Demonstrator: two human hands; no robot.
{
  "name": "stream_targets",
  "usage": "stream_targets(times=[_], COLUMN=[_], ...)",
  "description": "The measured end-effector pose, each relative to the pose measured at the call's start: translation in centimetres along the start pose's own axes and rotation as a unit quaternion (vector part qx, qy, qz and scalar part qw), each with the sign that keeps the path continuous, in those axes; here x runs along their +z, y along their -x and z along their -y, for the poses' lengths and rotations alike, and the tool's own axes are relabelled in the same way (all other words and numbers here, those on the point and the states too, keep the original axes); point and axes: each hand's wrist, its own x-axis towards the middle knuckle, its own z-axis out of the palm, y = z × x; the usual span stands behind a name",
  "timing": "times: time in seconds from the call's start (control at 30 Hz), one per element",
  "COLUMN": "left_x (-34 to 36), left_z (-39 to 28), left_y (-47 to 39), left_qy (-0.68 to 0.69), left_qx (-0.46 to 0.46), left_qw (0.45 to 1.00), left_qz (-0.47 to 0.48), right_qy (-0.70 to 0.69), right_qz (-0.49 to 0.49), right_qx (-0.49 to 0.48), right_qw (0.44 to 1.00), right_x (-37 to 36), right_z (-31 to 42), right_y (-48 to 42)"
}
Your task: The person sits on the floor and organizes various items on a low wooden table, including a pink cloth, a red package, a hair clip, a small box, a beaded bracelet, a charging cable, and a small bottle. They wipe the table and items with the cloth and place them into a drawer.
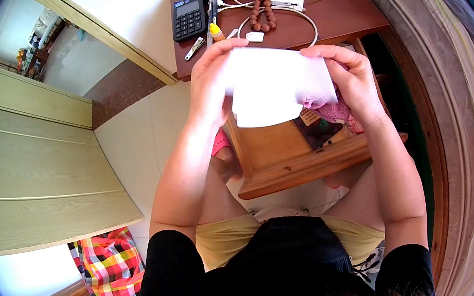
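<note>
Folded white paper [273, 84], overexposed in the light, is held up over an open wooden drawer [263, 137]. My left hand [211, 81] grips its left edge; my right hand [351, 75] pinches its upper right edge, fingertips on top. Below the paper's right side lie a purple-pink cloth [334, 110] and a dark packet [317, 132] in the drawer. Part of the drawer's contents is hidden behind the paper and my right hand.
On the dark red desk [349, 9] are a card terminal or calculator [188, 17], nail clippers [194, 48], a yellow-capped bottle [216, 32], white cables and a brown bead bracelet [254, 20]. A wooden door [44, 166] stands left, a mattress [455, 117] right.
</note>
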Motion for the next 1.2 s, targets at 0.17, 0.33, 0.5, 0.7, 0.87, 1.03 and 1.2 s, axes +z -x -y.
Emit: stream_targets(times=[0.17, 0.33, 0.5, 0.7, 0.87, 1.03, 1.2], left_x=[0.9, 1.1, 1.3, 2.1, 2.0, 1.9, 1.8], left_z=[-0.3, -0.2, 0.9, 1.5, 1.5, 1.7, 1.5], left_y=[0.3, 0.4, 0.8, 0.6, 0.2, 0.2, 0.2], left_qy=[-0.043, -0.231, -0.317, -0.174, -0.097, -0.102, -0.079], left_qx=[-0.115, 0.004, 0.064, 0.052, 0.041, 0.049, 0.008], left_qw=[0.992, 0.973, 0.946, 0.982, 0.992, 0.991, 0.994], left_qz=[0.005, -0.012, 0.010, -0.044, -0.067, -0.065, -0.074], right_qy=[0.165, 0.167, 0.311, 0.275, 0.166, 0.111, 0.135], right_qz=[0.028, 0.044, 0.010, 0.035, 0.056, 0.054, 0.074], right_qx=[-0.072, -0.054, -0.106, 0.016, 0.069, 0.109, 0.106], right_qw=[0.983, 0.983, 0.944, 0.961, 0.982, 0.986, 0.982], right_x=[-0.3, -1.8, -1.1, -0.4, -0.8, -0.7, -0.7], right_z=[-0.2, 0.8, 1.7, -0.7, -1.5, -0.7, -0.7], right_y=[0.0, -0.5, 0.1, -0.3, -0.5, -0.5, -0.4])
